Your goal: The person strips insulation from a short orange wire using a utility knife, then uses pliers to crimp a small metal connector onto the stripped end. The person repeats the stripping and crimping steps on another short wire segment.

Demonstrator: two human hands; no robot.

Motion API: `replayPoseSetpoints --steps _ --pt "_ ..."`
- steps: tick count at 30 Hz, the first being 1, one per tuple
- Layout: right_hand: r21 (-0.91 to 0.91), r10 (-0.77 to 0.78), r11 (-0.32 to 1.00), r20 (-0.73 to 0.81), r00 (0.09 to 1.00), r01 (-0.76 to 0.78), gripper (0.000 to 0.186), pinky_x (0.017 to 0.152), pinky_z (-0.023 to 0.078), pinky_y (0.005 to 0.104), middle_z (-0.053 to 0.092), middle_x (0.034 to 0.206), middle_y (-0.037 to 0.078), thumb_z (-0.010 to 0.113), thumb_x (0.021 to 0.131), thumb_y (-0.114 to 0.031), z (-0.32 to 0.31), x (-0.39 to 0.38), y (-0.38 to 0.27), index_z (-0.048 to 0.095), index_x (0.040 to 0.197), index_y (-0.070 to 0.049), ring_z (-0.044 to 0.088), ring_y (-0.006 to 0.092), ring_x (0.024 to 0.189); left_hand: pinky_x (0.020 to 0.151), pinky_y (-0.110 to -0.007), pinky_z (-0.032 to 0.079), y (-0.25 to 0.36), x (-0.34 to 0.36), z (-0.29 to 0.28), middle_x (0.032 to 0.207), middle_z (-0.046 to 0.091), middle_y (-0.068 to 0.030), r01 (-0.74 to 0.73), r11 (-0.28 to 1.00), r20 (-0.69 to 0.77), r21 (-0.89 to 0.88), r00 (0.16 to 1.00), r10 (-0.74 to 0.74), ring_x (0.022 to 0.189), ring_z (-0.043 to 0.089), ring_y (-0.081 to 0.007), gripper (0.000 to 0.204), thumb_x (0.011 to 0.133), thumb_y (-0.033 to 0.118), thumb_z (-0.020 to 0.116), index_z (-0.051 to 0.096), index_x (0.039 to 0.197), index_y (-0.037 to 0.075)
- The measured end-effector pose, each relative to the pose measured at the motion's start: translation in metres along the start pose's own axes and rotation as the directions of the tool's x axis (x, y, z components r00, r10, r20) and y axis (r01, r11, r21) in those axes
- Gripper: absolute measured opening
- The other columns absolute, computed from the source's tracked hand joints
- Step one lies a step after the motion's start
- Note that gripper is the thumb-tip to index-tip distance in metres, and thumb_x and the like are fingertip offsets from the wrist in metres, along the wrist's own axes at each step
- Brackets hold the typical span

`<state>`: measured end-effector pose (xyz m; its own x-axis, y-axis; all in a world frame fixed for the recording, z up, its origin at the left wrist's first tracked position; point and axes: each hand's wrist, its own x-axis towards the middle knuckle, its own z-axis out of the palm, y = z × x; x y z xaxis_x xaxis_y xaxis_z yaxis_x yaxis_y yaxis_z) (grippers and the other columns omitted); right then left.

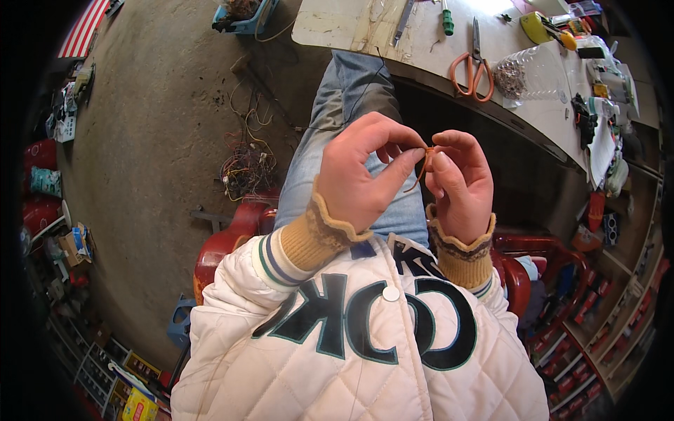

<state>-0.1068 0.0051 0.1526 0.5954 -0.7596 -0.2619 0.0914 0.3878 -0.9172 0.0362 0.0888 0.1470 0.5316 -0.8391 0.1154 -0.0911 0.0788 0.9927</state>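
Above my lap, my left hand (365,165) is closed, its thumb and forefinger pinching a thin orange-brown wire (422,172). From the other side, the fingertips and thumb of my right hand (460,179) close on the same wire, close to the left fingertips. The wire looks looped or bent between the two hands, and a loose tail hangs down from it. Exactly how it is twisted there is too small to make out. A thin dark cord (345,125) crosses my left thigh beyond the left hand.
The worktable (330,28) ahead carries orange-handled scissors (474,67), a green-handled screwdriver (447,21) and a clear plastic jar (530,76) lying on its side with small scraps. A tangle of wires (247,168) lies on the floor at left, beyond my red chair (228,235).
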Motion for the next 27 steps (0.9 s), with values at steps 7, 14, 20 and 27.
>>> replayPoseSetpoints --steps 7,14,20,27 --pt "0.012 0.050 0.999 0.037 0.998 -0.050 0.016 0.063 0.037 0.0164 0.064 0.093 0.000 0.063 0.098 -0.013 0.001 0.000 0.002 0.061 0.110 -0.001 0.048 0.0018 0.071 0.068 -0.024 0.050 0.003 -0.002 -0.001 0.088 0.062 -0.0058 0.013 1.000 0.036 0.003 0.999 -0.014 0.075 0.062 -0.0121 0.010 0.086 -0.005 0.067 0.066 0.094 -0.001" --pt "0.098 0.039 0.994 -0.017 0.999 -0.037 0.015 0.060 0.034 0.0163 0.062 0.088 0.000 0.060 0.101 -0.015 0.016 -0.006 0.002 0.060 0.108 -0.003 0.044 0.0022 0.068 0.070 -0.026 0.055 0.005 -0.008 0.011 0.093 0.059 -0.0093 0.039 0.984 -0.060 -0.173 0.997 -0.050 0.079 0.067 -0.0165 0.010 0.088 -0.007 0.063 0.063 0.097 -0.003" --pt "0.155 0.047 0.987 -0.074 0.996 -0.035 0.012 0.060 0.037 0.0171 0.062 0.087 0.000 0.058 0.101 -0.014 0.019 -0.005 0.001 0.059 0.107 -0.003 0.046 0.0032 0.067 0.069 -0.024 0.053 0.001 -0.007 0.011 0.098 0.057 -0.0071 -0.002 0.978 -0.039 -0.207 0.999 -0.006 0.078 0.065 -0.0123 0.008 0.092 -0.006 0.062 0.061 0.099 -0.003" --pt "-0.071 0.035 0.997 0.045 0.998 -0.032 0.017 0.076 0.050 0.0239 0.066 0.100 0.007 0.066 0.093 -0.004 0.009 0.001 -0.002 0.060 0.108 0.002 0.062 0.0104 0.084 0.065 -0.024 0.053 -0.003 -0.004 0.004 0.094 0.060 -0.0073 0.004 0.990 -0.084 -0.144 0.996 -0.017 0.074 0.066 -0.0126 0.009 0.090 -0.005 0.065 0.063 0.098 -0.002"
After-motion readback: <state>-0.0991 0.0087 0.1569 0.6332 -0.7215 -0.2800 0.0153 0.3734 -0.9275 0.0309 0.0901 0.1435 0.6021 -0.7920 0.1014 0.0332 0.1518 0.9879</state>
